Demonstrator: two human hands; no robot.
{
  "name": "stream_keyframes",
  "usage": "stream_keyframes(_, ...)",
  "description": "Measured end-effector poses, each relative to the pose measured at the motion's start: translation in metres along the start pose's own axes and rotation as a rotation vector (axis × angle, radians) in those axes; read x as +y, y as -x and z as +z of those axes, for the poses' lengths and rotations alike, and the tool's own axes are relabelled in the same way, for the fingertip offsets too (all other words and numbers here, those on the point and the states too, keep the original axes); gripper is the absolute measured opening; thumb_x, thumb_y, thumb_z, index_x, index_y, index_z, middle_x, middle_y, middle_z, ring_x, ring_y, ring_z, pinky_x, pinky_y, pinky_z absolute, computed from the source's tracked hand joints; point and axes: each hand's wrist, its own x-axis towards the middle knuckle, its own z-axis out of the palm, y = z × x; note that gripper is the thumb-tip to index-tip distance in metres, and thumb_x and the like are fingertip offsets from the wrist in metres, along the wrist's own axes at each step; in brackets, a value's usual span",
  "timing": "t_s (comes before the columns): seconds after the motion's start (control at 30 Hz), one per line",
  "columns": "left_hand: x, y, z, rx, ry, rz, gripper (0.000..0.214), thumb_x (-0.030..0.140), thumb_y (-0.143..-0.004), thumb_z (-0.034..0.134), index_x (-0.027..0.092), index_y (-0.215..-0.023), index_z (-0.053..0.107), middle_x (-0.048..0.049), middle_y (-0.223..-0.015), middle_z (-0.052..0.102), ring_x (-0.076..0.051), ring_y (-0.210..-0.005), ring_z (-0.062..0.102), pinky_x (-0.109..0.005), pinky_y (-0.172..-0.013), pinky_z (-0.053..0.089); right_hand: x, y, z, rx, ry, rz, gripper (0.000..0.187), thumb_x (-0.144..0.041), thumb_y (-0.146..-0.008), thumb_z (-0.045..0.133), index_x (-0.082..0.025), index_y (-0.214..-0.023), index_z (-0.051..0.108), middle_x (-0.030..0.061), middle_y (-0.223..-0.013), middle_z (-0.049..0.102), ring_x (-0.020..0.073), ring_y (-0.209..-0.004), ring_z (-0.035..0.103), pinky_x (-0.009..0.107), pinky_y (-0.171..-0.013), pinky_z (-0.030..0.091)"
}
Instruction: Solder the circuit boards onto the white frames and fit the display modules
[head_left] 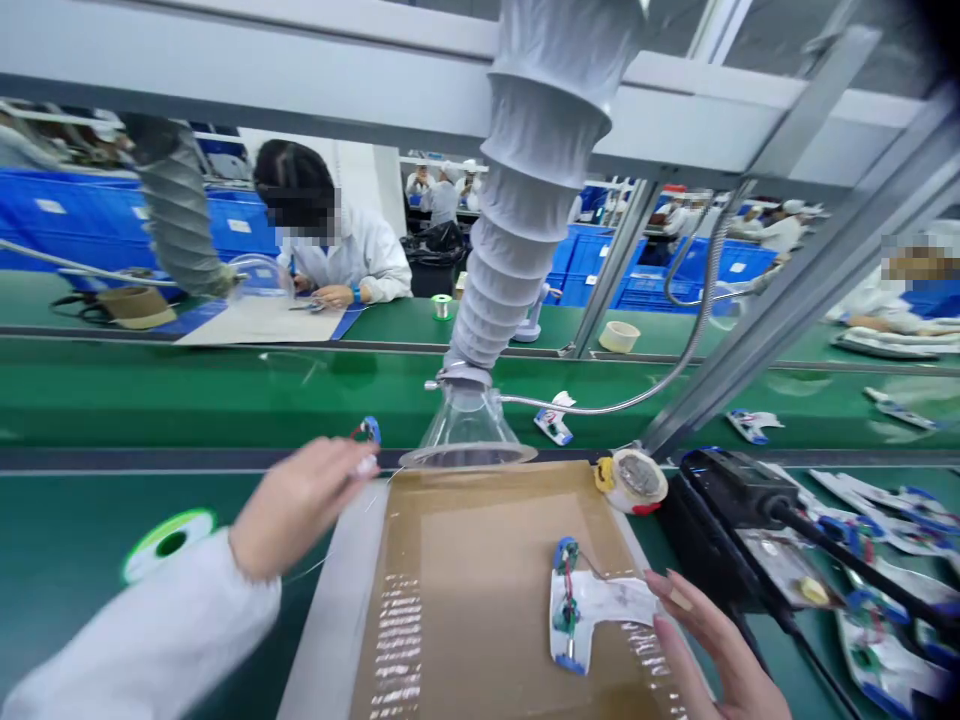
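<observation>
My left hand (304,500) is closed around a white-and-blue plastic part (371,430) with red wires, over the near edge of the green conveyor (225,410). Most of that part is hidden behind my fingers. At the lower right, my right hand (712,640) has its thumb and fingers closed on the narrow end of a white plastic shell (600,600). Small green circuit boards, red wires and blue end pieces show in the shell. It is over the brown taped cardboard (480,600). A thin solder wire runs near my left wrist from a green-rimmed spool (169,545).
A clear fume hood (472,430) on a ribbed duct (517,200) hangs behind the cardboard. To the right are a tape roll (636,480), a black soldering station (727,520) and several similar shells (885,640). Across the conveyor a co-worker (337,240) sits bent over a board.
</observation>
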Motion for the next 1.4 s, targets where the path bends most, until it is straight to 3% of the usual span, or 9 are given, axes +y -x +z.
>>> stream_keyframes(0.07, 0.063, 0.052, 0.002, 0.092, 0.006, 0.285, 0.029, 0.013, -0.106, 0.044, 0.019, -0.121, 0.067, -0.0080, -0.103, 0.079, -0.020, -0.092, 0.076, -0.031, -0.083, 0.062, -0.025, -0.003, 0.012, -0.087, -0.082, -0.139, 0.031, -0.039, -0.099, 0.063, -0.027, -0.128, 0.068, 0.0065, -0.122, 0.079, 0.0240, -0.108, 0.078, 0.027, -0.087, 0.066)
stream_keyframes(0.17, 0.159, 0.094, 0.026, 0.007, -0.020, 0.268, 0.036, 0.004, -0.105, 0.032, 0.010, -0.123, 0.063, -0.0061, -0.082, 0.073, -0.020, -0.068, 0.071, -0.030, -0.061, 0.060, -0.058, -0.008, 0.037, -0.238, -0.180, -0.250, 0.035, -0.035, -0.102, 0.060, -0.028, -0.136, 0.061, 0.0057, -0.124, 0.078, 0.0232, -0.114, 0.075, 0.033, -0.094, 0.064)
stream_keyframes(0.27, 0.202, 0.106, 0.036, -0.073, 0.078, 0.090, 0.029, 0.018, -0.110, 0.036, 0.013, -0.118, 0.063, -0.0097, -0.095, 0.073, -0.021, -0.076, 0.073, -0.032, -0.062, 0.062, -0.079, -0.009, 0.060, -0.467, -0.191, -0.328, 0.037, -0.034, -0.104, 0.057, -0.030, -0.141, 0.058, 0.0057, -0.134, 0.073, 0.0234, -0.124, 0.071, 0.041, -0.105, 0.059)
stream_keyframes(0.43, 0.147, 0.104, 0.026, -0.085, 0.437, -0.239, 0.037, 0.034, -0.111, 0.044, 0.018, -0.141, 0.057, -0.0147, -0.130, 0.068, -0.027, -0.122, 0.067, -0.045, -0.106, 0.058, -0.087, -0.008, 0.091, -0.599, -0.190, -0.220, 0.047, -0.038, -0.100, 0.061, -0.024, -0.144, 0.057, 0.0126, -0.140, 0.069, 0.0301, -0.128, 0.068, 0.050, -0.106, 0.057)
stream_keyframes(0.57, 0.107, 0.091, 0.041, -0.156, 0.582, -0.280, 0.039, 0.029, -0.110, 0.039, 0.016, -0.136, 0.065, -0.0162, -0.129, 0.071, -0.028, -0.124, 0.066, -0.050, -0.110, 0.055, -0.091, -0.009, 0.118, -0.661, -0.257, -0.219, 0.045, -0.031, -0.097, 0.063, -0.024, -0.141, 0.061, 0.0101, -0.122, 0.078, 0.0276, -0.112, 0.075, 0.047, -0.100, 0.061)
stream_keyframes(0.87, 0.118, 0.085, 0.042, -0.116, 0.893, -0.248, 0.026, 0.029, -0.105, 0.058, 0.024, -0.127, 0.072, -0.0101, -0.114, 0.072, -0.021, -0.101, 0.074, -0.033, -0.086, 0.065, -0.098, -0.014, 0.123, -0.675, -0.454, -0.110, 0.048, -0.018, -0.095, 0.055, -0.024, -0.143, 0.057, 0.0052, -0.106, 0.082, 0.0204, -0.098, 0.079, 0.036, -0.089, 0.066)
stream_keyframes(0.97, 0.123, 0.076, 0.039, 0.017, 0.793, -0.269, 0.030, 0.026, -0.102, 0.065, 0.024, -0.131, 0.068, -0.0090, -0.115, 0.071, -0.022, -0.107, 0.072, -0.036, -0.098, 0.062, -0.103, -0.019, 0.107, -0.694, -0.606, -0.028, 0.059, -0.026, -0.095, 0.067, -0.025, -0.151, 0.049, 0.0103, -0.128, 0.075, 0.0221, -0.117, 0.074, 0.040, -0.103, 0.061)
stream_keyframes(1.07, 0.132, 0.067, 0.037, 0.084, 0.663, -0.203, 0.036, 0.022, -0.103, 0.063, 0.025, -0.139, 0.059, -0.0085, -0.123, 0.070, -0.019, -0.105, 0.073, -0.041, -0.114, 0.054, -0.104, -0.025, 0.094, -0.688, -0.721, 0.017, 0.063, -0.033, -0.094, 0.074, -0.027, -0.150, 0.049, 0.0093, -0.122, 0.077, 0.0204, -0.105, 0.078, 0.035, -0.092, 0.066)
stream_keyframes(1.4, 0.146, 0.050, 0.028, 0.148, 0.606, -0.076, 0.045, 0.019, -0.101, 0.066, 0.021, -0.144, 0.053, -0.0069, -0.122, 0.073, -0.015, -0.091, 0.075, -0.041, -0.118, 0.052, -0.105, -0.047, 0.059, -0.421, -0.070, -0.753, 0.054, -0.018, -0.105, 0.055, -0.030, -0.157, 0.046, 0.0077, -0.127, 0.075, 0.0207, -0.115, 0.074, 0.036, -0.102, 0.065)
